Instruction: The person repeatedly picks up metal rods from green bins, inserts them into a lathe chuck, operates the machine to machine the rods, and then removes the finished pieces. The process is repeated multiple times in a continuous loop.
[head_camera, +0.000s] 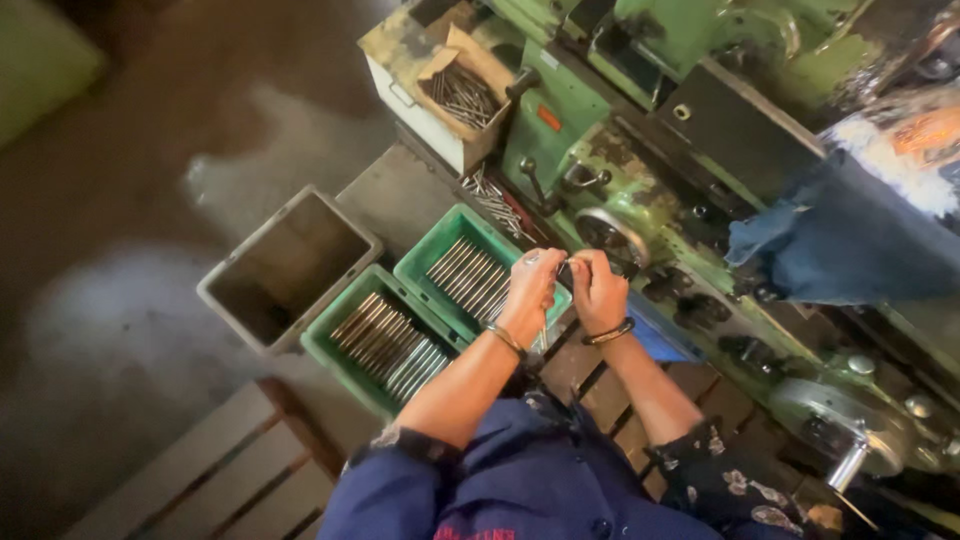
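Head view, looking straight down, green lathe (640, 190) as the landmark. Both hands up together just in front of the lathe's handwheel (612, 232). Left hand (532, 290) clenched around a thin metal rod (545, 338), rod's lower end poking out below the palm; can't tell exactly how the fingers sit on it. Right hand (598, 290) closed too, fingertips pinching a small dark piece (566, 268) btwn the two hands, touching the left. Metal bangle on each wrist.

Left of the lathe, nearest it: green plastic crate (440, 250) w/ a row of grey rods lying side by side. Just beyond that, further from the lathe, second green crate (335, 350), also packed w/ rods in a neat layer. Further out again, grey rectangular bin (285, 265), nothing visible inside.

Up at the lathe's head end: open brown cardboard box (470, 75), flaps up, holding thin metal pins, sitting in a dirty white tray (420, 95). Loose pins (495, 200) scattered on the ledge under it. Small orange-red label (548, 118), rectangular, on the lathe's green casing by a black lever.

Right of the lathe: another person's blue sleeve (850, 240). Below the crates: wooden pallet slats (200, 470) on the floor.
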